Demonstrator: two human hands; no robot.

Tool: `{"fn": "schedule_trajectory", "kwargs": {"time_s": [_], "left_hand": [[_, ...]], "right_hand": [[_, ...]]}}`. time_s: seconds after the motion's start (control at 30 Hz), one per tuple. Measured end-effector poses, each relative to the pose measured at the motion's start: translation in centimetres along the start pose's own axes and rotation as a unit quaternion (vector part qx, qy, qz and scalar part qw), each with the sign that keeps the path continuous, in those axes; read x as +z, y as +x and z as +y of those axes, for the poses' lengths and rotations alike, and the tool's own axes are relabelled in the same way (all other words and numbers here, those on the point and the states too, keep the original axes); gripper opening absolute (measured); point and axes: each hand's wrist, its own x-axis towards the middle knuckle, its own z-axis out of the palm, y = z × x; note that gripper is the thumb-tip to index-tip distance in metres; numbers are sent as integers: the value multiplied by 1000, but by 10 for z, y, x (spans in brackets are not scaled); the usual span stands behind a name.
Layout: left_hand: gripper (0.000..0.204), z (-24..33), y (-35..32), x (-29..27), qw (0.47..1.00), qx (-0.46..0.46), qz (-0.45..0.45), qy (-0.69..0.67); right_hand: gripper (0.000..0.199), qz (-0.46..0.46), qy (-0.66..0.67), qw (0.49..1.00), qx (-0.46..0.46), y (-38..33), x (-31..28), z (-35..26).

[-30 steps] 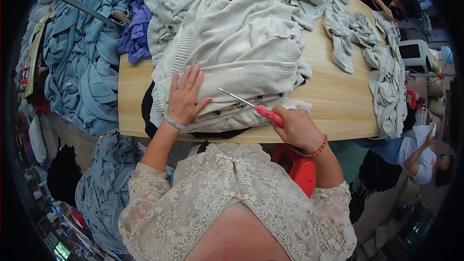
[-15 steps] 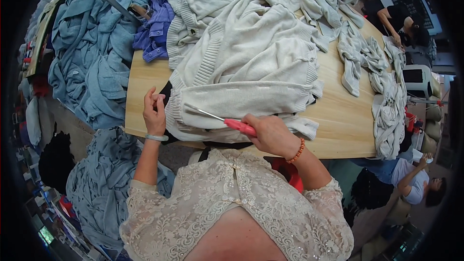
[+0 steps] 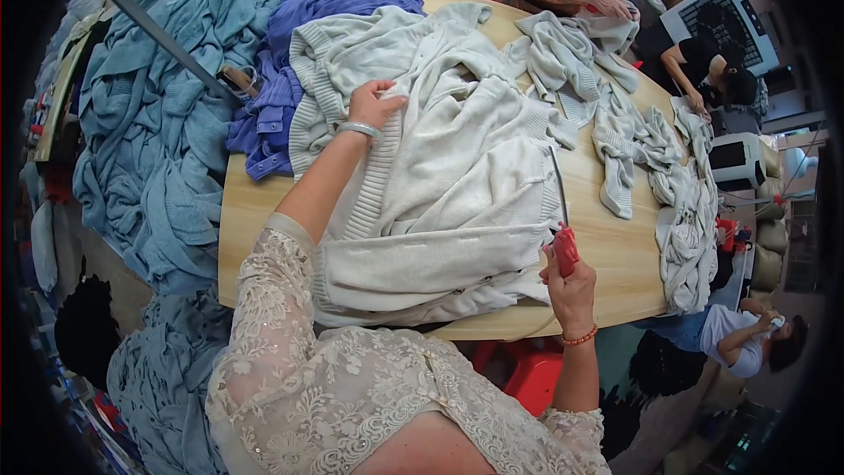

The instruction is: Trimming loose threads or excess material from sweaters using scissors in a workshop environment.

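Observation:
A pale grey-white knit cardigan (image 3: 457, 176) lies bunched on the wooden table in front of me, its ribbed band running up the left part. One sleeve (image 3: 422, 259) stretches across its near side. My left hand (image 3: 376, 107) reaches over the ribbed band at the upper left, fingers loosely apart, touching or just above the knit. At the garment's right edge, my right hand (image 3: 571, 290) is closed around a red-handled tool (image 3: 566, 251) with a long, thin metal blade. The blade points away from me, over the cardigan's right edge.
Purple garments (image 3: 338, 4) and a large blue-grey knit heap (image 3: 163, 123) lie to the left, crossed by a metal bar (image 3: 158, 22). More pale knits (image 3: 686, 211) line the table's right side. A co-worker's hands (image 3: 611, 7) handle knitwear at the far edge. A red stool (image 3: 532, 378) stands below the table.
My left hand has moved from the near left corner up and across onto the cardigan's upper left. My right hand has carried the red-handled tool rightward, turning its blade away from me.

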Motion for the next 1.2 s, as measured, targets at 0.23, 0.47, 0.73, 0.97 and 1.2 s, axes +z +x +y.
{"fn": "schedule_trajectory", "kwargs": {"time_s": [0.23,0.47,0.73,0.97,1.2], "left_hand": [[30,143,-147,68,799,512,-304,84],[14,71,-251,1,682,355,-495,404],[63,56,-273,8,787,312,-362,389],[29,65,-276,19,780,357,-349,378],[44,148,-250,35,827,471,-185,243]], "right_hand": [[29,104,132,985,43,28,-27,18],[33,92,104,990,9,67,-20,23],[37,62,-18,998,5,50,10,44],[39,-86,101,989,62,-28,-17,58],[43,43,-82,992,-86,-87,83,78]]}}
